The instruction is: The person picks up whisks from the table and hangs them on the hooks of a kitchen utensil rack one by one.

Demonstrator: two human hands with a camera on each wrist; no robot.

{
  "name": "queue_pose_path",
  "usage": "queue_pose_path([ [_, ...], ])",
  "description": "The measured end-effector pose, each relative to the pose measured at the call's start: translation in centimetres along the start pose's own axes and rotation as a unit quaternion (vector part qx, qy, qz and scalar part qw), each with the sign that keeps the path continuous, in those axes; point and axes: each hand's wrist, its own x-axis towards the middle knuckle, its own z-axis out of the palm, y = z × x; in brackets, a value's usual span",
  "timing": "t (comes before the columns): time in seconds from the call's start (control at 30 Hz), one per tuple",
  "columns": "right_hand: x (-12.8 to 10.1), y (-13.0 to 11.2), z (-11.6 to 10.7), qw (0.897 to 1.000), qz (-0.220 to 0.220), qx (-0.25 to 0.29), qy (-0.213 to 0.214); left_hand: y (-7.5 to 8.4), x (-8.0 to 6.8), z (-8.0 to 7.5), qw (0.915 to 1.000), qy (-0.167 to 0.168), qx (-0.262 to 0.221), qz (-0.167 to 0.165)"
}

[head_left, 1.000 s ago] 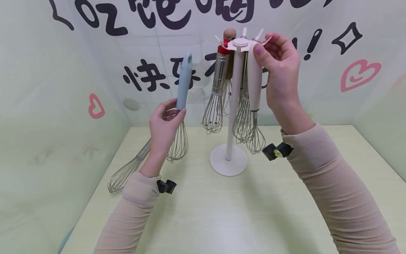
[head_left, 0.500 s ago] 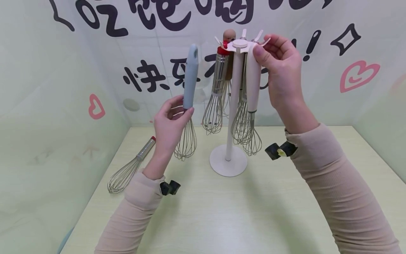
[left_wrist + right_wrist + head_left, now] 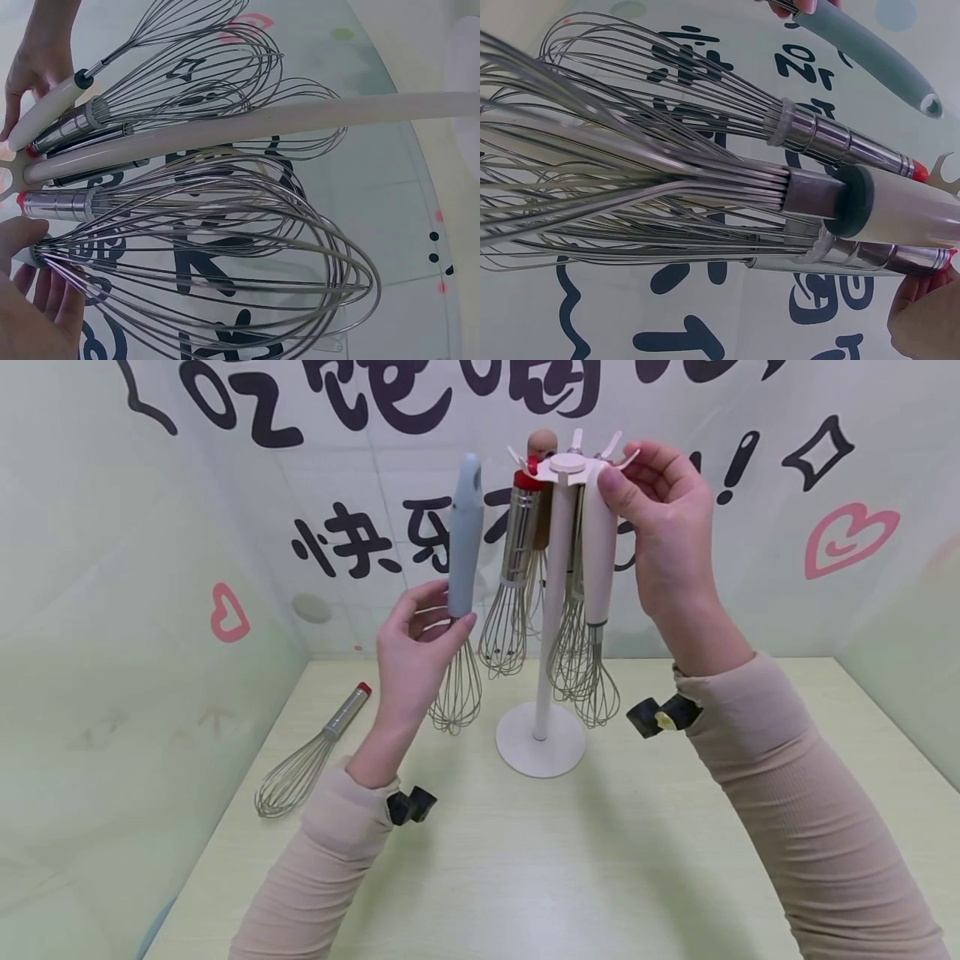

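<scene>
My left hand (image 3: 420,647) pinches a whisk with a pale blue handle (image 3: 466,543) where handle meets wires, keeping it upright with the wires down. It is in the air just left of the white whisk rack (image 3: 555,610). My right hand (image 3: 671,527) is at the rack's top right; its thumb lies against the upper end of a white-handled whisk (image 3: 597,556) while its fingers curl behind a hook. Also hanging there is a steel whisk with a red end (image 3: 519,535). In the right wrist view, the white handle (image 3: 907,206) crosses close to the camera.
Another steel whisk (image 3: 330,731) with a red tip lies on the pale tabletop (image 3: 480,868) at left. The rack's round base (image 3: 525,752) stands near the back wall. More whisks hang behind the pole, partly hidden. Lettered sheeting (image 3: 360,460) encloses the table's back and sides.
My left hand has carried the blue-handled whisk rightward and slightly up, closer to the rack, turning it more upright. The rack's top and white-handled whisk shifted slightly early on; my right hand stays there.
</scene>
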Motion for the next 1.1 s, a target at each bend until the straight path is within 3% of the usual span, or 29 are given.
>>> queue_pose_path([
  [1.1, -0.1, -0.1, 0.3, 1.0, 0.006, 0.005, 0.02, 0.9, -0.3, 1.2, 0.9996, -0.018, -0.015, 0.017],
])
